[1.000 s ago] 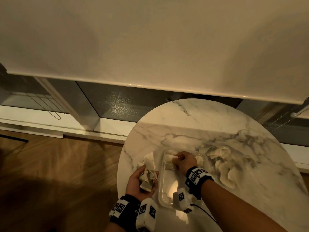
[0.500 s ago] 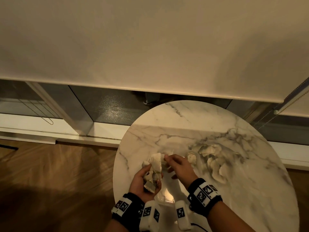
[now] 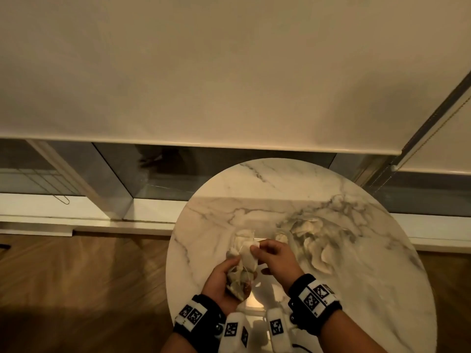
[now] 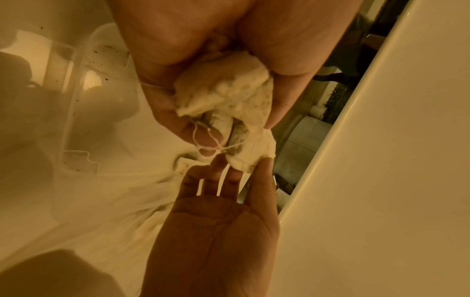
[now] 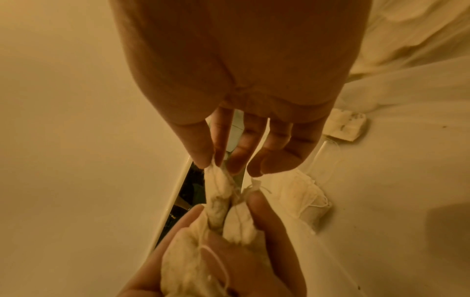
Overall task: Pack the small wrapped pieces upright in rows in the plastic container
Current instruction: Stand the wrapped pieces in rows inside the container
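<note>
The small wrapped pieces are pale tea-bag-like sachets with strings. My left hand (image 3: 230, 273) grips a bunch of them (image 3: 239, 272) above the near end of the clear plastic container (image 3: 254, 300). My right hand (image 3: 254, 249) pinches the top corner of one piece (image 3: 247, 254) that still sits in the bunch. In the left wrist view the bunch (image 4: 223, 96) fills my palm and the right hand (image 4: 241, 162) holds the lowest piece (image 4: 254, 158). In the right wrist view thumb and forefinger (image 5: 211, 163) pinch that piece (image 5: 218, 188). A few pieces (image 3: 281, 236) stand at the container's far end.
The round marble table (image 3: 369, 289) carries a loose pile of pieces (image 3: 313, 233) to the right of the container. Two loose pieces (image 5: 346, 126) (image 5: 302, 197) lie near my right hand. Wooden floor is on the left, and a window with a lowered blind is behind.
My right hand has left the far end of the container and come back to the bunch, where it now pinches one piece. The left hand keeps holding the bunch.
</note>
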Demonstrator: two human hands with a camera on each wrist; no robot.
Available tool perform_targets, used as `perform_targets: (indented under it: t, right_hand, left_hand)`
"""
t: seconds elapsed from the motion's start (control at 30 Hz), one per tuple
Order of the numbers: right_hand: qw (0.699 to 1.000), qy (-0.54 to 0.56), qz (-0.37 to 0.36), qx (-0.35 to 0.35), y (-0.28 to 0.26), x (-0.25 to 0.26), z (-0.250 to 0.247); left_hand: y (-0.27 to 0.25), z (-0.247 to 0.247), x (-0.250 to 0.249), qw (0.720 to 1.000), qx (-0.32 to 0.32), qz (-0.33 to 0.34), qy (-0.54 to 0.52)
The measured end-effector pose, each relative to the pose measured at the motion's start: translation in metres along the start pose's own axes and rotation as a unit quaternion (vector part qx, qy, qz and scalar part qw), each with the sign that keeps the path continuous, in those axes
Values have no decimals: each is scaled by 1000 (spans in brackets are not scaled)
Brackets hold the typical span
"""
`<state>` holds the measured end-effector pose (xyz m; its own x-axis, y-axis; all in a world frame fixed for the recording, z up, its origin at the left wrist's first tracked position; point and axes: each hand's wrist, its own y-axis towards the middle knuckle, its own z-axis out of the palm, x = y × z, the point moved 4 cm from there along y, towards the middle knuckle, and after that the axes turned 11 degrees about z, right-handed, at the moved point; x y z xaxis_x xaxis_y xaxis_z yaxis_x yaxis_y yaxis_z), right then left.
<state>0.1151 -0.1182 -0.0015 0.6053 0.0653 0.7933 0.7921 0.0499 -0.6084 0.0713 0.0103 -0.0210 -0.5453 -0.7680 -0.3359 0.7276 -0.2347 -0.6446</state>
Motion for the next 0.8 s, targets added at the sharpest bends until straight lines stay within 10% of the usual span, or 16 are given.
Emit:
perform_targets:
  t: [0.5, 0.8]
  right_hand:
    - [988, 151, 15, -7, 9, 8, -9]
    - [992, 47, 75, -90, 44, -28, -23]
  left_hand:
    - [6, -34, -7, 996, 1, -49, -78]
    - [21, -73, -21, 993, -73, 14, -87]
